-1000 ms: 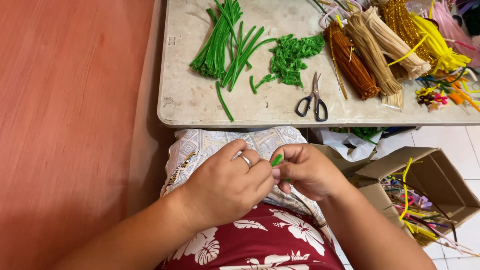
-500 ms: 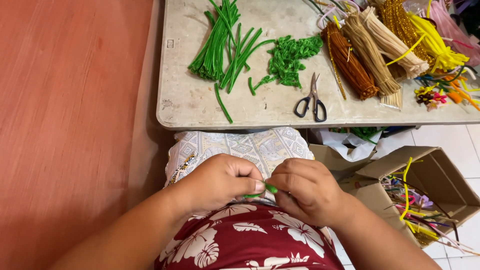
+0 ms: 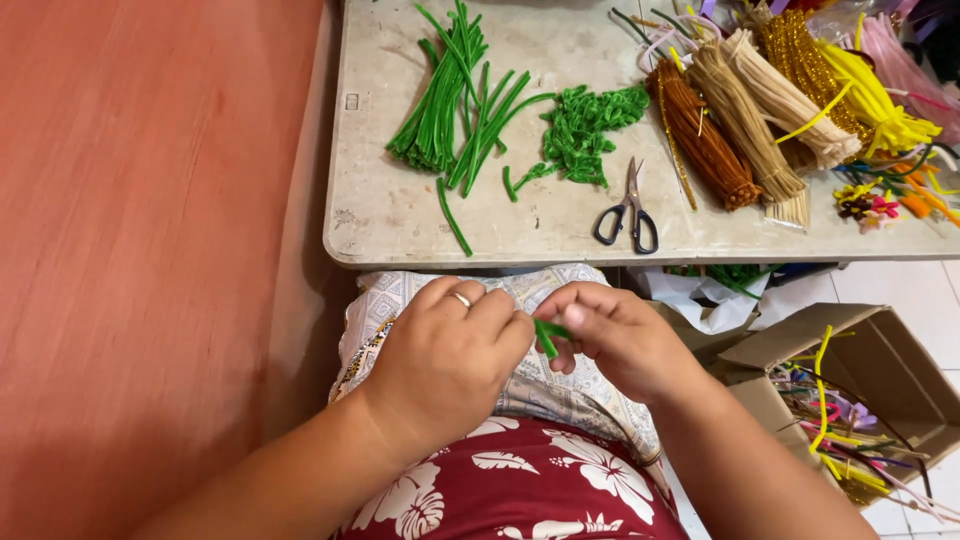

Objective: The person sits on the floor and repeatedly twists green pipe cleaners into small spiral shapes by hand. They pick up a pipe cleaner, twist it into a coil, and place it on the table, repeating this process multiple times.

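Green pipe cleaner piece (image 3: 546,338) is pinched tightly between left hand (image 3: 447,358) and right hand (image 3: 612,335), below the table (image 3: 400,215).

one view only, from the head, tilted steeply down and forward; close over the lap, with left hand (image 3: 445,360) and right hand (image 3: 610,335) low at centre; near edge of the desk (image 3: 400,215) across the upper frame; far edge cut off; box (image 3: 880,370) lower right
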